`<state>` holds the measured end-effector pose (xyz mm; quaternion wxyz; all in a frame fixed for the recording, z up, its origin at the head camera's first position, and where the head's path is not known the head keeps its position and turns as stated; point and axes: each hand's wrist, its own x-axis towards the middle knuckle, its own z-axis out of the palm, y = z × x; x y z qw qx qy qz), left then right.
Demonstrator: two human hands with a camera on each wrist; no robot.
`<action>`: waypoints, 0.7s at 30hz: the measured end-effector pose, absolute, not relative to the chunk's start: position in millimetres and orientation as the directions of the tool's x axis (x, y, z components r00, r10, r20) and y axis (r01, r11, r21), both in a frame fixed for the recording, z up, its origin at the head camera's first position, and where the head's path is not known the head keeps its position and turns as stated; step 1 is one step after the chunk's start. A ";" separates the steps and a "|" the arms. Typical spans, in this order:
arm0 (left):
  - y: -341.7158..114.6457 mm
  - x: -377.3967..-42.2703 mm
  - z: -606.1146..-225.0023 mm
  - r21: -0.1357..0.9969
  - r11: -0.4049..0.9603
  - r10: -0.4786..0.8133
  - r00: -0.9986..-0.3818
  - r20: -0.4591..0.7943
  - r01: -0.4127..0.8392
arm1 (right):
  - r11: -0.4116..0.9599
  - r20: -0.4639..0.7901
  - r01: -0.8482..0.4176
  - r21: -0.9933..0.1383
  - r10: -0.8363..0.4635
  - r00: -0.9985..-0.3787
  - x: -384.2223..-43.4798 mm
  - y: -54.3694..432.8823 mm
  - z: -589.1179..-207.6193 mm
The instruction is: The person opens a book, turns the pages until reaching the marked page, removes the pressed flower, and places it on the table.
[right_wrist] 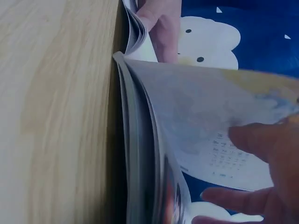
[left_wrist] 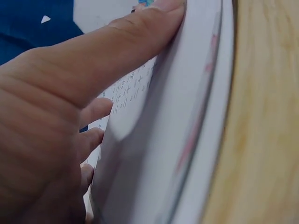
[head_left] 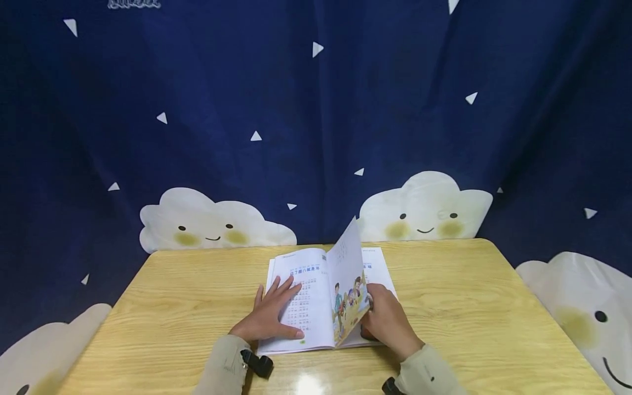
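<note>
An open book point(head_left: 379, 269) with printed text lies on the wooden table. My left hand point(head_left: 269, 314) rests on its left page point(head_left: 316, 307), fingers spread, with the thumb near the lower edge. One page point(head_left: 345, 260) stands raised from the spine, showing a coloured picture of children at its bottom. At the right of this page is my right hand point(head_left: 392, 318). In the right wrist view its thumb point(right_wrist: 252, 140) lies against the raised page point(right_wrist: 187, 107), while the other fingers point(right_wrist: 238, 199) stretch apart from it. The raised page partly hides the right page.
The wooden table point(head_left: 197, 291) extends to both sides of the book. Behind it hangs a dark blue curtain point(head_left: 222, 109) with white triangles and smiling clouds. A black strap device point(head_left: 258, 363) sits at the left wrist and another point(head_left: 391, 386) at the right.
</note>
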<state>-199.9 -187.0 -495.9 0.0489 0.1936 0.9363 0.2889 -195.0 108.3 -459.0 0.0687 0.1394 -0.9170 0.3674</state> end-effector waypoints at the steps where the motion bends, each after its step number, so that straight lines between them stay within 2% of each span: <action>1: -186.9 -200.2 -496.4 0.564 0.755 0.393 -0.919 0.021 0.336 | 0.711 0.211 -0.290 -0.641 -0.200 -0.957 -196.4 104.9 -458.6; 8: -188.3 -200.8 -497.8 0.580 0.749 0.383 -0.924 0.017 0.321 | 0.767 0.144 -0.235 -0.598 -0.185 -0.972 -196.6 87.0 -457.9; 15: -187.6 -201.7 -500.8 0.601 0.737 0.376 -0.927 0.016 0.309 | 0.789 0.148 -0.313 -0.528 -0.278 -0.949 -195.0 78.0 -461.5; 21: -195.4 -202.1 -496.9 0.694 0.658 0.374 -0.927 0.035 0.292 | 0.748 0.080 -0.316 -0.583 -0.334 -0.939 -192.1 71.0 -459.3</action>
